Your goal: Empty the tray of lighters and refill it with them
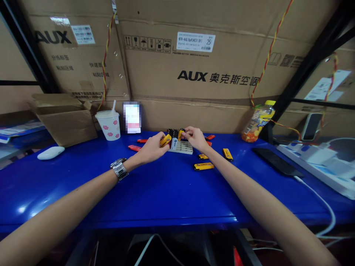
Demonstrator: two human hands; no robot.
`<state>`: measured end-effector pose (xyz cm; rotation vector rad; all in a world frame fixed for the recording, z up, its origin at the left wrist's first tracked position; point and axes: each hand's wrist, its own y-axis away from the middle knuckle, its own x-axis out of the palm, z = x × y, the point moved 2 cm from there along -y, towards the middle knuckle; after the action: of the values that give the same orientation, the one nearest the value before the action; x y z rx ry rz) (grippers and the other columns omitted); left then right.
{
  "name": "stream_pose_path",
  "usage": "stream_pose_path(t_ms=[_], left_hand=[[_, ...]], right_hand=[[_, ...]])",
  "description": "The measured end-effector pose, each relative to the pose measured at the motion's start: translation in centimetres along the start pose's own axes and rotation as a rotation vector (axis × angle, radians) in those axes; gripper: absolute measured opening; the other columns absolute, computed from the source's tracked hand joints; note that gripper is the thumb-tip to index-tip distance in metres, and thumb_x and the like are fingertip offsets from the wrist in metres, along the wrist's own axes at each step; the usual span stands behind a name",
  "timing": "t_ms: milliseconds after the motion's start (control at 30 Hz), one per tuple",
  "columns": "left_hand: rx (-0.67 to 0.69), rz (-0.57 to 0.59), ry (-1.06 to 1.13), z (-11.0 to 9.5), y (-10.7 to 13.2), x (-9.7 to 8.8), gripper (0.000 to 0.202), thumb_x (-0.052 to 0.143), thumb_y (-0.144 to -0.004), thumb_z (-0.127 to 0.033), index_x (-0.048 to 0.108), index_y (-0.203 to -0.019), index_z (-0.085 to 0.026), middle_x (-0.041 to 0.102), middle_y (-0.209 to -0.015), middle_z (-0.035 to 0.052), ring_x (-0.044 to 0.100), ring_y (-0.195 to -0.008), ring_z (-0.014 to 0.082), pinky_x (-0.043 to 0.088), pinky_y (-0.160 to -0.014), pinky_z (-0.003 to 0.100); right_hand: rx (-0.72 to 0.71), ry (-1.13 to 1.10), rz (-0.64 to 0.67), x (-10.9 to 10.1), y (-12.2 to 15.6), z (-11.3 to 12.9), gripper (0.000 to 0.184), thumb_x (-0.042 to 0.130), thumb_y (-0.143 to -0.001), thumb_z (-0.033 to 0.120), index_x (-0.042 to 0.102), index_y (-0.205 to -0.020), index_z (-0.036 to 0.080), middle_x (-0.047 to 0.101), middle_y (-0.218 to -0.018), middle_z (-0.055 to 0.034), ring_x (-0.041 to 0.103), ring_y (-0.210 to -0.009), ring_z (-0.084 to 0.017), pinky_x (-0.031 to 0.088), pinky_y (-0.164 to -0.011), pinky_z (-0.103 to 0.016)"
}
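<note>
Both arms reach across a blue table (pixel 166 192). My left hand (pixel 152 147), with a metal watch on its wrist, is closed round a yellow lighter (pixel 165 140). My right hand (pixel 195 137) pinches another yellow lighter (pixel 181 133) just above a white gridded tray (pixel 181 147). Several dark lighters stand in the tray's far end. Three yellow lighters (pixel 203 166) lie loose on the table right of the tray. Red lighters (pixel 134 148) lie to the left of it.
A paper cup with a straw (pixel 109 125), an open carton (pixel 65 118) and a white mouse (pixel 51 152) are at the left. At the right stand a drink bottle (pixel 257 122), a black phone (pixel 277 162) with a white cable, and a power strip (pixel 313 162). Large cardboard boxes form the back wall.
</note>
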<state>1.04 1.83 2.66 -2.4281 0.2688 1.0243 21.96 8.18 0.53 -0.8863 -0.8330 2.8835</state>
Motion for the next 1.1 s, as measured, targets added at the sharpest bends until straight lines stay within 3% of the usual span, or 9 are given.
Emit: stream_pose_path(t_ms=[300,400,467,567,633,700,900,1000,1100], left_hand=[[0.016,0.063,0.082,0.0,0.1,0.5,0.013,0.052,-0.073,-0.025,0.045,-0.083,-0.020,0.058,-0.065,0.0005,0.053,-0.057,0.0141,0.034,-0.052,0.027],[0.016,0.108,0.153,0.2,0.1,0.8,0.015,0.051,-0.073,-0.023,0.045,-0.086,-0.019,0.060,-0.068,0.0013,0.057,-0.058,0.0144,0.039,-0.053,0.027],[-0.001,0.129,0.228,0.1,0.2,0.9,0.016,0.051,-0.073,-0.022,0.046,-0.088,-0.019,0.061,-0.073,0.0030,0.060,-0.060,0.0149,0.042,-0.055,0.027],[0.010,0.142,0.328,-0.1,0.2,1.1,0.017,0.051,-0.073,-0.022,0.049,-0.089,-0.017,0.063,-0.082,0.0047,0.062,-0.064,0.0144,0.047,-0.060,0.027],[0.040,0.151,0.361,-0.2,0.3,1.2,0.017,0.051,-0.074,-0.022,0.050,-0.090,-0.017,0.063,-0.083,0.0043,0.063,-0.066,0.0141,0.049,-0.064,0.028],[0.061,0.148,0.377,-0.3,0.3,1.3,0.019,0.052,-0.076,-0.022,0.051,-0.094,-0.016,0.064,-0.082,0.0038,0.064,-0.069,0.0149,0.050,-0.067,0.029],[0.076,0.119,0.287,0.0,0.3,1.5,0.019,0.050,-0.081,-0.022,0.051,-0.099,-0.016,0.066,-0.088,0.0067,0.064,-0.068,0.0146,0.051,-0.066,0.029],[0.244,0.140,0.055,-0.9,0.9,1.8,0.016,0.048,-0.084,-0.020,0.058,-0.096,-0.016,0.067,-0.088,0.0068,0.063,-0.078,0.0181,0.050,-0.075,0.034],[0.447,0.235,-0.111,-2.4,2.0,2.7,0.031,0.047,-0.089,-0.024,0.058,-0.117,-0.018,0.062,-0.116,0.0117,0.056,-0.108,0.0243,0.044,-0.094,0.042]], right_hand=[[0.066,0.146,0.094,-0.2,0.3,1.0,0.014,0.062,-0.080,0.026,0.061,-0.069,0.018,0.065,-0.059,-0.0026,0.059,-0.055,-0.016,0.041,-0.058,-0.027],[0.042,0.242,-0.008,-0.7,0.7,2.0,0.017,0.062,-0.081,0.033,0.066,-0.080,0.017,0.061,-0.056,-0.0019,0.054,-0.053,-0.016,0.038,-0.058,-0.028],[-0.023,0.189,-0.065,-1.1,1.2,3.2,0.026,0.059,-0.083,0.040,0.067,-0.085,0.016,0.061,-0.061,-0.0032,0.053,-0.056,-0.015,0.039,-0.058,-0.028],[-0.134,-0.010,0.125,-0.6,2.2,5.3,0.034,0.054,-0.085,0.047,0.067,-0.086,0.016,0.061,-0.065,-0.0022,0.051,-0.057,-0.013,0.038,-0.055,-0.025],[-0.152,-0.098,0.275,-0.1,2.6,6.3,0.033,0.060,-0.080,0.048,0.065,-0.085,0.016,0.057,-0.060,0.0009,0.046,-0.053,-0.010,0.034,-0.050,-0.023],[-0.123,-0.157,0.308,-0.1,2.7,6.7,0.033,0.067,-0.074,0.048,0.062,-0.082,0.016,0.052,-0.054,0.0037,0.042,-0.049,-0.009,0.032,-0.047,-0.023],[0.026,-0.341,0.075,-3.2,1.5,3.6,0.035,0.070,-0.070,0.048,0.058,-0.078,0.016,0.056,-0.056,0.0016,0.048,-0.048,-0.010,0.038,-0.048,-0.024],[0.082,-0.270,0.032,-3.9,1.2,1.2,0.037,0.070,-0.069,0.049,0.058,-0.078,0.015,0.059,-0.058,-0.0012,0.051,-0.049,-0.011,0.041,-0.050,-0.026],[0.060,-0.129,0.053,-2.9,0.9,-0.1,0.035,0.068,-0.071,0.049,0.058,-0.078,0.016,0.062,-0.058,-0.0030,0.055,-0.051,-0.014,0.043,-0.053,-0.028]])
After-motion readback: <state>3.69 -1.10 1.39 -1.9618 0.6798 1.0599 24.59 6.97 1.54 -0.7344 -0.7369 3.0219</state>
